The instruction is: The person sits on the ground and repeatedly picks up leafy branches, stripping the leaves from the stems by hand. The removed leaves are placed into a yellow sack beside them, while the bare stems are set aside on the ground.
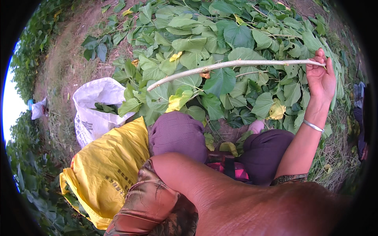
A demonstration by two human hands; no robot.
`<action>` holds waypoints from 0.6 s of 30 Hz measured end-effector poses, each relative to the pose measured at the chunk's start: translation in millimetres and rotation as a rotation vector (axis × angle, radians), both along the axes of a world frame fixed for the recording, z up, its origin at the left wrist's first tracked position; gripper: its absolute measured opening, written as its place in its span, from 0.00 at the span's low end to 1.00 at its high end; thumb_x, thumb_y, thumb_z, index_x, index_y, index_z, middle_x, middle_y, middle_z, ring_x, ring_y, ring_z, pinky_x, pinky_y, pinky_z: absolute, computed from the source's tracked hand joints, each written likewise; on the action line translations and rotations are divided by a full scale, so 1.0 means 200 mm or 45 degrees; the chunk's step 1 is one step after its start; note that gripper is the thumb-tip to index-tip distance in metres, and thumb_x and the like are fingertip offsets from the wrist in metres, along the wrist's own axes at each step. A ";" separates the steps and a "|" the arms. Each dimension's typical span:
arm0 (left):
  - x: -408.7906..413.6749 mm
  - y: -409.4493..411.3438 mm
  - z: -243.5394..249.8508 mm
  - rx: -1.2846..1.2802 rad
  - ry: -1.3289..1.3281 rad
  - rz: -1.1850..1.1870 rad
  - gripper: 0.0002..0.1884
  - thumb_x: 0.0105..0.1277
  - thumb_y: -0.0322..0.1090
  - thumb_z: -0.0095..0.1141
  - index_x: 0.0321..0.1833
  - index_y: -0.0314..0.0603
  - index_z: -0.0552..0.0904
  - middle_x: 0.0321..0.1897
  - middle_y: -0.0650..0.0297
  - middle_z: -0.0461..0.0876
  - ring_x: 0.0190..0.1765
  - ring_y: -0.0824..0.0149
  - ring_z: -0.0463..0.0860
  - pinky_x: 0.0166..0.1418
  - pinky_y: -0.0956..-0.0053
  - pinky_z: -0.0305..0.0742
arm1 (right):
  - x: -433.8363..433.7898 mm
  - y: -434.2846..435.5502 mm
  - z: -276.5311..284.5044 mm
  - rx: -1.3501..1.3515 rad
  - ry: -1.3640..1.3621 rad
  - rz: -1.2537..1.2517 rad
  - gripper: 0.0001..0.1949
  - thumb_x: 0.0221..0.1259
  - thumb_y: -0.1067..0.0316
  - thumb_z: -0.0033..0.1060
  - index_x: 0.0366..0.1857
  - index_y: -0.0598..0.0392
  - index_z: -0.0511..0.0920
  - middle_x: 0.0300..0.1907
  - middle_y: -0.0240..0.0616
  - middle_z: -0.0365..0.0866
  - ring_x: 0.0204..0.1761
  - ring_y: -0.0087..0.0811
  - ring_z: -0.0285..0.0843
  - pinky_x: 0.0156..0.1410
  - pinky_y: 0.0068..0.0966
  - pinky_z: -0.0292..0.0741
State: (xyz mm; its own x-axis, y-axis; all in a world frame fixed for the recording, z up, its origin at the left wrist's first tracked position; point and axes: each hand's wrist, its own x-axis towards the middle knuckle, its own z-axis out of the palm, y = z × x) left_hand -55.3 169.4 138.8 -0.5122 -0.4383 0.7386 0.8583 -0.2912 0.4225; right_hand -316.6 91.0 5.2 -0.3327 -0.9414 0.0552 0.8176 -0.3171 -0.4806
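Note:
My right hand (pixel 321 75), with a silver-coloured bangle on the wrist, holds one end of a long, pale branch (pixel 203 68) stripped of its leaves. The branch runs leftward from the fingers over a heap of cut leafy branches (pixel 189 44), which look like mulberry. Bent across my lap, my left forearm (pixel 212 183) comes back towards the camera, and its hand is out of view. Left of my knees, a white woven sack (pixel 97 91) stands with its mouth open and green leaves (pixel 107 108) inside. A yellow sack (pixel 109 171) leans beside my left thigh.
Purple-trousered knees (pixel 177 135) border the heap. Bare soil and dry grass (pixel 65 59) lie to the left, with leafy plants (pixel 38 188) beyond. A smaller white bag (pixel 39 109) sits farther off. At the right rim, dark cloth (pixel 361 124) is partly visible.

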 end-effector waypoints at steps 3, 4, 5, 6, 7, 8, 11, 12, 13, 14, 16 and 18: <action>-0.02 0.02 0.00 -0.023 -0.020 0.019 0.11 0.52 0.27 0.55 0.38 0.32 0.77 0.35 0.50 0.78 0.38 0.51 0.79 0.47 0.57 0.71 | 0.00 -0.01 0.00 0.017 0.013 -0.018 0.17 0.75 0.62 0.35 0.51 0.66 0.69 0.46 0.43 0.76 0.40 0.29 0.74 0.54 0.31 0.72; -0.02 0.03 0.01 -0.019 -0.022 0.019 0.10 0.52 0.27 0.55 0.38 0.32 0.77 0.35 0.50 0.78 0.38 0.51 0.79 0.47 0.57 0.71 | 0.00 0.00 0.00 0.025 0.018 -0.024 0.17 0.75 0.61 0.35 0.51 0.66 0.69 0.47 0.43 0.76 0.41 0.29 0.74 0.54 0.31 0.72; -0.02 0.02 0.01 -0.024 -0.033 0.035 0.10 0.52 0.27 0.55 0.37 0.32 0.77 0.35 0.50 0.78 0.38 0.51 0.79 0.47 0.56 0.71 | 0.00 0.00 0.00 0.033 0.023 -0.028 0.17 0.75 0.61 0.35 0.51 0.66 0.69 0.47 0.43 0.76 0.41 0.28 0.74 0.54 0.31 0.72; -0.01 0.02 0.02 -0.025 -0.036 0.041 0.10 0.51 0.27 0.55 0.37 0.32 0.77 0.35 0.50 0.78 0.38 0.51 0.79 0.47 0.56 0.71 | -0.01 0.01 0.00 0.019 0.024 -0.020 0.17 0.76 0.62 0.34 0.51 0.67 0.69 0.47 0.43 0.76 0.41 0.29 0.74 0.54 0.32 0.72; 0.00 0.01 0.02 -0.020 -0.041 0.052 0.10 0.51 0.27 0.55 0.37 0.32 0.77 0.35 0.50 0.78 0.38 0.50 0.79 0.47 0.56 0.71 | -0.02 0.02 0.00 0.011 0.035 -0.030 0.17 0.76 0.62 0.34 0.51 0.67 0.69 0.47 0.44 0.76 0.41 0.29 0.74 0.54 0.32 0.71; 0.01 -0.01 0.03 -0.026 -0.043 0.064 0.10 0.51 0.28 0.55 0.37 0.32 0.77 0.35 0.50 0.78 0.38 0.50 0.79 0.47 0.56 0.70 | -0.03 0.02 0.00 0.003 0.046 -0.039 0.17 0.76 0.62 0.34 0.51 0.67 0.69 0.47 0.44 0.76 0.41 0.29 0.74 0.55 0.32 0.71; 0.02 -0.05 0.03 -0.046 -0.085 0.142 0.10 0.51 0.28 0.55 0.37 0.32 0.77 0.35 0.50 0.78 0.38 0.50 0.79 0.47 0.55 0.70 | -0.04 0.01 -0.01 0.000 0.030 -0.030 0.17 0.76 0.63 0.33 0.51 0.69 0.69 0.47 0.46 0.75 0.41 0.30 0.74 0.55 0.33 0.71; 0.02 -0.06 0.02 -0.058 -0.099 0.167 0.10 0.51 0.28 0.55 0.37 0.32 0.77 0.35 0.50 0.78 0.38 0.50 0.78 0.48 0.55 0.70 | -0.04 0.01 -0.01 -0.002 0.039 -0.024 0.18 0.76 0.63 0.33 0.52 0.69 0.69 0.47 0.46 0.75 0.41 0.31 0.74 0.55 0.33 0.71; 0.02 -0.07 0.03 -0.074 -0.119 0.202 0.10 0.51 0.28 0.55 0.36 0.32 0.77 0.35 0.50 0.78 0.38 0.50 0.78 0.48 0.55 0.70 | -0.04 0.00 -0.02 -0.003 0.049 -0.019 0.18 0.76 0.63 0.33 0.52 0.70 0.69 0.47 0.47 0.75 0.41 0.31 0.74 0.55 0.33 0.71; 0.02 -0.08 0.03 -0.088 -0.132 0.230 0.10 0.51 0.28 0.55 0.36 0.32 0.77 0.35 0.50 0.78 0.38 0.50 0.78 0.48 0.55 0.70 | -0.05 0.00 -0.02 -0.038 0.062 0.006 0.18 0.75 0.64 0.33 0.52 0.71 0.69 0.48 0.47 0.75 0.42 0.31 0.74 0.55 0.33 0.71; 0.00 -0.13 0.03 -0.138 -0.177 0.332 0.10 0.51 0.28 0.55 0.36 0.32 0.77 0.35 0.49 0.78 0.38 0.49 0.78 0.48 0.55 0.70 | -0.10 0.00 -0.04 -0.049 0.089 0.002 0.18 0.75 0.64 0.33 0.52 0.71 0.68 0.48 0.47 0.75 0.42 0.31 0.74 0.55 0.33 0.71; 0.00 -0.17 0.03 -0.191 -0.229 0.445 0.10 0.51 0.28 0.55 0.36 0.32 0.77 0.35 0.49 0.78 0.38 0.49 0.78 0.48 0.54 0.70 | -0.09 0.00 -0.03 -0.046 0.142 -0.009 0.18 0.75 0.65 0.34 0.53 0.72 0.68 0.47 0.46 0.75 0.41 0.28 0.73 0.54 0.29 0.71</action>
State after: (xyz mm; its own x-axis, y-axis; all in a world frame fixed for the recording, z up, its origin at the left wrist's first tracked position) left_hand -54.7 134.8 144.5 -0.4783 -0.5027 0.7200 0.8034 0.0807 0.5900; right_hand -335.3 90.4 -0.1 -0.3289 -0.9360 0.1258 0.7575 -0.3410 -0.5567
